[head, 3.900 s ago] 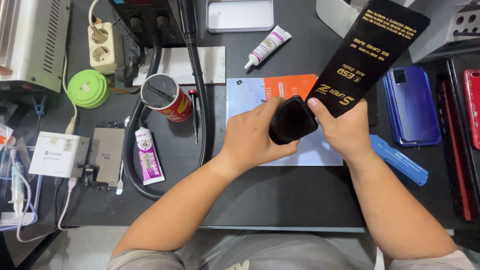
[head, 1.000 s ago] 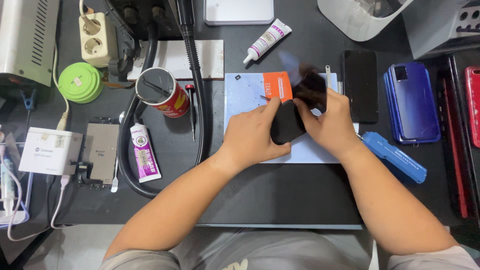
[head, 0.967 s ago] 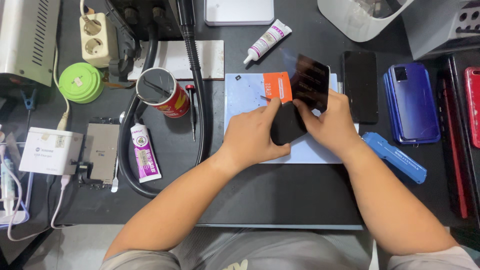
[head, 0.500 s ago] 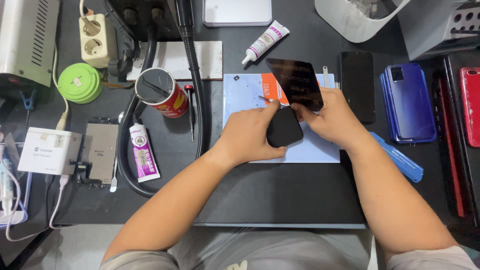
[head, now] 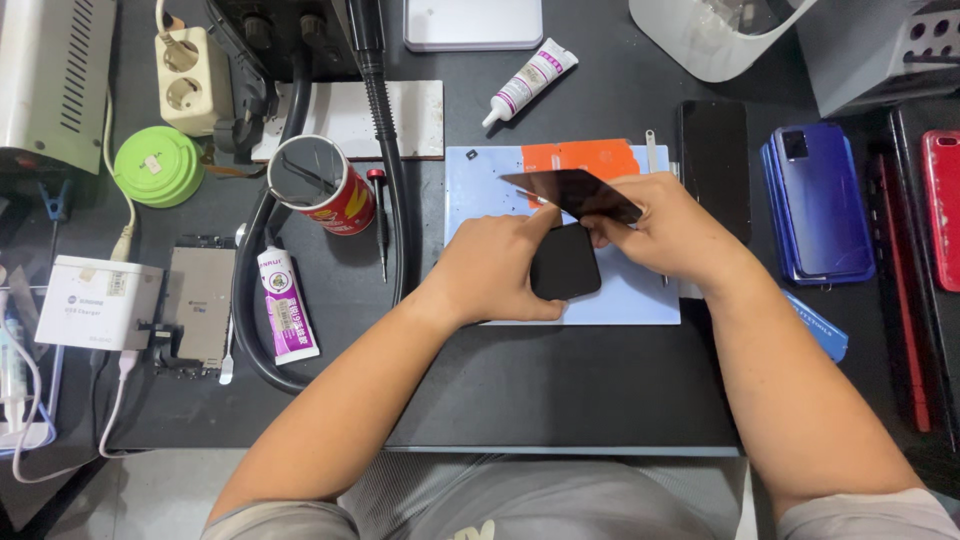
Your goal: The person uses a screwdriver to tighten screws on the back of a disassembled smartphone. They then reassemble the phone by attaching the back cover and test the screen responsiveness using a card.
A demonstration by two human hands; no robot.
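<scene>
The right hand (head: 672, 232) has lowered the dark film (head: 572, 192) from upright, half a second ago, to almost flat. Its grip is pinched on the film's right edge. Just under that grip the left hand (head: 500, 275) presses the phone (head: 565, 262) onto the blue mat (head: 640, 290) on the worktop (head: 560, 390). The film looks close to being laid.

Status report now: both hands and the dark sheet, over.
Left hand steadies black phone on pale blue mat. Right hand holds thin dark glass sheet, tilted above it. Nothing between.
</scene>
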